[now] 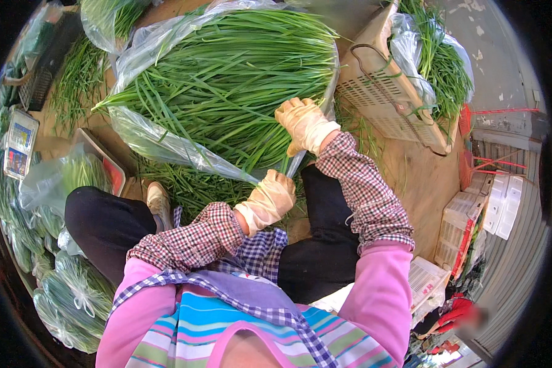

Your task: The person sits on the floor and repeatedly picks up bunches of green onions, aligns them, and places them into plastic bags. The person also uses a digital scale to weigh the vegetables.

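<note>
A clear plastic bag (153, 138) holds a large heap of long green leafy stalks (227, 67) in the upper middle. My left hand (270, 199), in a cream glove, grips the bag’s lower edge where a few stalks meet it. Above and right of it, my right hand (303, 126), also gloved, is curled over the stalks at the heap’s right side, close to the bag’s edge. Loose stalks (184, 187) lie on the ground beneath the bag, between my legs.
A beige plastic crate (374, 101) with more greens stands upper right, a red-lined tray (113, 165) left. Several bagged bunches (73, 294) pile along the left. Pale crates (451, 227) stand right; a person in red (454, 313) is at lower right.
</note>
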`<state>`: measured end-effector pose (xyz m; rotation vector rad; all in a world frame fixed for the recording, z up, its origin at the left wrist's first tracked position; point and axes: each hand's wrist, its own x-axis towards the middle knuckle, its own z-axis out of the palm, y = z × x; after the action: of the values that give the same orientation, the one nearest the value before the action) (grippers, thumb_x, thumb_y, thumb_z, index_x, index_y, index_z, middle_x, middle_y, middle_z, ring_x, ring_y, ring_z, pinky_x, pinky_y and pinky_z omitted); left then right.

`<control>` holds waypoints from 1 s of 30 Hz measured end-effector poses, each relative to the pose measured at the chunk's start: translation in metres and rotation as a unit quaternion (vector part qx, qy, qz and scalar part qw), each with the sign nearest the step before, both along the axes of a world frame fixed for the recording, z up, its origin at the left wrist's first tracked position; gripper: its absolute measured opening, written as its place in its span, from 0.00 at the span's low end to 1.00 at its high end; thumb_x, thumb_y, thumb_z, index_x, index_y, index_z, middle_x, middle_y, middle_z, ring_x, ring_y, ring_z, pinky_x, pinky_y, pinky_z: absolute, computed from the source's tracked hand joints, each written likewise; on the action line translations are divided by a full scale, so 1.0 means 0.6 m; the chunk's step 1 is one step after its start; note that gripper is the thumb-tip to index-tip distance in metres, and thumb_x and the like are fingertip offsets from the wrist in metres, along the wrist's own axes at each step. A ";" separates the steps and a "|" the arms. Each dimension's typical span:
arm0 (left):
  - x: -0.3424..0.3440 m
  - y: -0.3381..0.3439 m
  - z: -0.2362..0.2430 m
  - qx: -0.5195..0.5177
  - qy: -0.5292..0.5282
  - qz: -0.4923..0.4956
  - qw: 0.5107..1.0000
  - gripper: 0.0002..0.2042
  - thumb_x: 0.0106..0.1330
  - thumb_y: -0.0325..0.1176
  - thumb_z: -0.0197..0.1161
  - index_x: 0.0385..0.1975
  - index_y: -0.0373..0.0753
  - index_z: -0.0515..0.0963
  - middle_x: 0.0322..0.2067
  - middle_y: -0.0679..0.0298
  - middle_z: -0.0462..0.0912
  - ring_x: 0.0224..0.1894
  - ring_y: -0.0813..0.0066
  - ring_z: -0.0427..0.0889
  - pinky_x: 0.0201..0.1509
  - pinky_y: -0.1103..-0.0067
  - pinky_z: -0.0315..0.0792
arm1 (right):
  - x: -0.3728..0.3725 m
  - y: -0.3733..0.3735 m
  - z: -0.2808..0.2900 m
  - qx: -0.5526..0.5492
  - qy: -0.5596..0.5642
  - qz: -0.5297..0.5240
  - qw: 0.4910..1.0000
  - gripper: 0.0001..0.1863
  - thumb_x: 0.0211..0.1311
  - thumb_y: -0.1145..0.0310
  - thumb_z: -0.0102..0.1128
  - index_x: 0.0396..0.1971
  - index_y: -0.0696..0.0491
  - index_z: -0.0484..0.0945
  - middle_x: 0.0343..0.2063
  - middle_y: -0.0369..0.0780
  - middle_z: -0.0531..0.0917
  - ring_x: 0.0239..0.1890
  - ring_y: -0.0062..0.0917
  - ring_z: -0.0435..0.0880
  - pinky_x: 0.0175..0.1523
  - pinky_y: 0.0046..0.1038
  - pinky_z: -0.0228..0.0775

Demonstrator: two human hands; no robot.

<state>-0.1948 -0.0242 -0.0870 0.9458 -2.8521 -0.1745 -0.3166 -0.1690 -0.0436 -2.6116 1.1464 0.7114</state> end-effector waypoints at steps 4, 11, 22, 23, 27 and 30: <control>0.003 -0.003 0.000 0.010 0.010 0.006 1.000 0.07 0.53 0.36 0.52 0.21 0.42 0.76 0.23 0.65 0.73 0.30 0.69 0.73 0.38 0.72 0.61 | 0.020 0.002 -0.050 0.052 0.132 0.044 0.989 0.44 0.21 0.50 0.77 0.46 0.51 0.72 0.43 0.39 0.75 0.51 0.31 0.69 0.52 0.34 0.60; -0.001 -0.004 -0.009 -0.018 0.008 0.016 1.000 0.09 0.53 0.38 0.52 0.21 0.43 0.76 0.23 0.64 0.74 0.31 0.68 0.72 0.41 0.71 0.61 | -0.025 0.043 -0.086 -0.071 0.022 0.112 0.991 0.20 0.37 0.62 0.66 0.36 0.48 0.77 0.35 0.40 0.75 0.42 0.32 0.72 0.47 0.36 0.63; 0.004 -0.008 0.002 -0.043 0.060 0.062 0.995 0.05 0.49 0.32 0.53 0.21 0.40 0.76 0.23 0.63 0.74 0.28 0.69 0.74 0.40 0.72 0.66 | -0.054 0.049 -0.142 -0.147 -0.051 0.035 0.987 0.08 0.46 0.72 0.53 0.29 0.50 0.78 0.25 0.39 0.81 0.31 0.34 0.80 0.37 0.35 0.71; 0.007 -0.003 0.005 -0.041 0.057 0.068 0.995 0.06 0.50 0.32 0.53 0.22 0.40 0.76 0.24 0.63 0.74 0.28 0.69 0.74 0.40 0.72 0.66 | -0.049 0.041 -0.117 -0.079 -0.023 0.012 0.997 0.09 0.45 0.72 0.54 0.30 0.50 0.78 0.26 0.39 0.81 0.32 0.35 0.80 0.38 0.35 0.71; 0.025 0.012 0.018 -0.094 0.062 0.084 0.990 0.08 0.53 0.31 0.53 0.29 0.38 0.76 0.24 0.63 0.74 0.28 0.69 0.73 0.41 0.71 0.67 | -0.007 0.026 -0.002 0.115 0.110 -0.084 0.984 0.18 0.46 0.70 0.55 0.41 0.51 0.77 0.36 0.43 0.81 0.41 0.37 0.80 0.46 0.35 0.72; 0.036 0.030 0.024 -0.075 0.041 0.081 0.993 0.10 0.56 0.31 0.53 0.36 0.37 0.76 0.24 0.66 0.73 0.30 0.70 0.73 0.46 0.68 0.67 | -0.007 0.058 0.029 0.190 0.157 -0.091 0.965 0.27 0.47 0.63 0.56 0.51 0.51 0.71 0.43 0.45 0.79 0.45 0.37 0.79 0.49 0.35 0.70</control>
<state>-0.1729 -0.0062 -0.0729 1.1038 -2.6560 0.0164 -0.3211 -0.1345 -0.0262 -2.0979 1.1713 1.1998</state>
